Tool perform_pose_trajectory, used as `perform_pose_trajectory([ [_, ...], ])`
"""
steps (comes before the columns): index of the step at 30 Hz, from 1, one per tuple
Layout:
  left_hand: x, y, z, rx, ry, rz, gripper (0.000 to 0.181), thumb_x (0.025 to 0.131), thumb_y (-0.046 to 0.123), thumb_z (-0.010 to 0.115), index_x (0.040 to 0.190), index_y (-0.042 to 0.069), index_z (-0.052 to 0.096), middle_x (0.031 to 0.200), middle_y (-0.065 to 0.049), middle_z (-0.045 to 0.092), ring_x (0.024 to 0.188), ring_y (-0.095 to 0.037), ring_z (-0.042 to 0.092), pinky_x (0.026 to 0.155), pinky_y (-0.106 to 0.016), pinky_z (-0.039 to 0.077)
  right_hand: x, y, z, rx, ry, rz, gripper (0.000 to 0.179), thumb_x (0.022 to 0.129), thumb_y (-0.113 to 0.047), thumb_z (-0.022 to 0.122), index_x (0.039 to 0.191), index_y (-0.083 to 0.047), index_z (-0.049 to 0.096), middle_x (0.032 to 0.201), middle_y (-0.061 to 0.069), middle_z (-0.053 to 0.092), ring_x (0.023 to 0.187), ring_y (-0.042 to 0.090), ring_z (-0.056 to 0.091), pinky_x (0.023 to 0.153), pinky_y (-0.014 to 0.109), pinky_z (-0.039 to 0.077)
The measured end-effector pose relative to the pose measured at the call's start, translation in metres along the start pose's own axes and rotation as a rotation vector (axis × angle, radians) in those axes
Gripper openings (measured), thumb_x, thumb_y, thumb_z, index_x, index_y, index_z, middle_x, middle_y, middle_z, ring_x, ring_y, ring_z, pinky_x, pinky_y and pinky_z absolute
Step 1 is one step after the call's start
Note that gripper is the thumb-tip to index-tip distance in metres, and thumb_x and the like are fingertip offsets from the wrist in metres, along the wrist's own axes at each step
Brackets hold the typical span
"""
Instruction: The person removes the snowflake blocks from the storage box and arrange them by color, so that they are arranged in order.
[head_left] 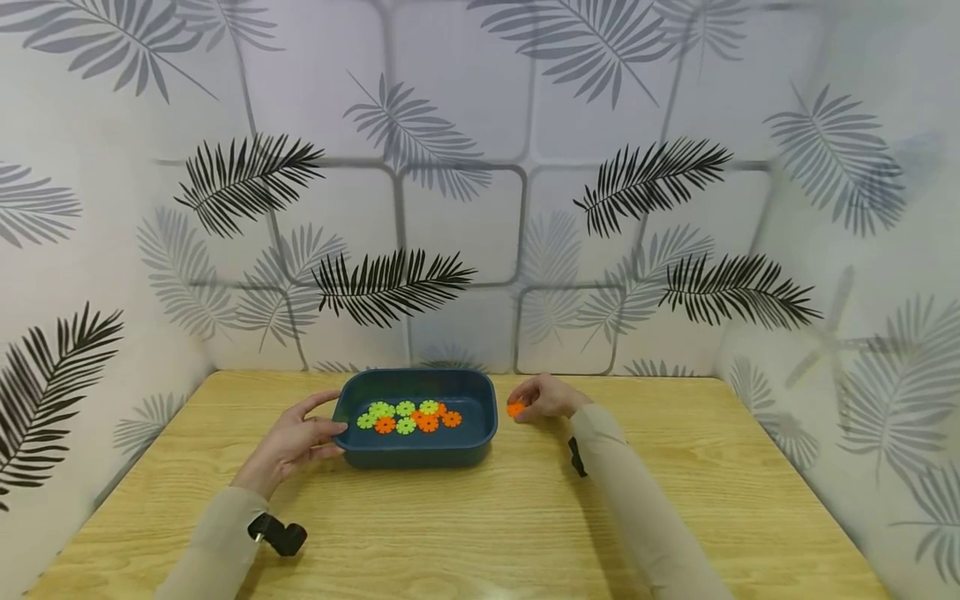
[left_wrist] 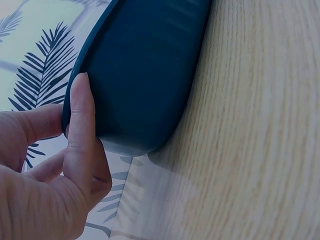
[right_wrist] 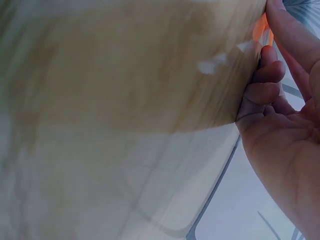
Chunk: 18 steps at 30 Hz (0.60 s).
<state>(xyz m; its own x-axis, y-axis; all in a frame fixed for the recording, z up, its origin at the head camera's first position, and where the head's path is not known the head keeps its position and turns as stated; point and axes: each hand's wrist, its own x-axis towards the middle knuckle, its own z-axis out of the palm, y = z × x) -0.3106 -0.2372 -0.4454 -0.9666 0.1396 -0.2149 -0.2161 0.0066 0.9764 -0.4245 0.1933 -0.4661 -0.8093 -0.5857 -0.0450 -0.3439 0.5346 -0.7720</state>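
Observation:
A dark blue rectangular plastic basin stands on the table, with several flower-shaped notched discs in it, some yellow-green and some orange. My left hand grips its left end. In the left wrist view, the thumb of that hand lies along the outside of the basin wall, and other fingers are behind the rim. Just right of the basin, my right hand pinches one orange notched disc. The right wrist view shows only a sliver of this orange disc by the fingertips of the hand.
The light wood-grain table runs back to a wall covering printed with grey and black leaves, which also rises on both sides. Black wrist straps sit on the beige sleeves.

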Motion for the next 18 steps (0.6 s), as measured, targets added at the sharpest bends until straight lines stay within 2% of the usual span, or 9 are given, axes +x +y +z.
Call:
perform_pose_trajectory([
  [7, 0.0015, 0.0018, 0.0007, -0.017, 0.002, -0.001, 0.079, 0.093, 0.002, 0.063, 0.158, 0.015, 0.019, 0.091, -0.007, 0.059, 0.076, -0.018, 0.068, 0.065, -0.029, 0.061, -0.0001, 0.0020, -0.0006, 0.020, 0.004, 0.007, 0.032, 0.081, 0.001, 0.076, 0.111, 0.007, 0.069, 0.093, 0.017, 0.067, 0.073, 0.011, 0.049, 0.059, 0.018, 0.041],
  [18, 0.0010, -0.0002, 0.0011, 0.022, 0.020, 0.010, 0.080, 0.093, 0.001, 0.063, 0.158, 0.015, 0.018, 0.092, -0.006, 0.059, 0.070, -0.014, 0.063, 0.068, -0.032, 0.061, -0.0008, 0.0016, 0.0014, -0.020, 0.019, 0.002, 0.035, 0.081, 0.000, 0.077, 0.115, 0.007, 0.068, 0.094, 0.018, 0.066, 0.075, 0.011, 0.048, 0.061, 0.018, 0.040],
])
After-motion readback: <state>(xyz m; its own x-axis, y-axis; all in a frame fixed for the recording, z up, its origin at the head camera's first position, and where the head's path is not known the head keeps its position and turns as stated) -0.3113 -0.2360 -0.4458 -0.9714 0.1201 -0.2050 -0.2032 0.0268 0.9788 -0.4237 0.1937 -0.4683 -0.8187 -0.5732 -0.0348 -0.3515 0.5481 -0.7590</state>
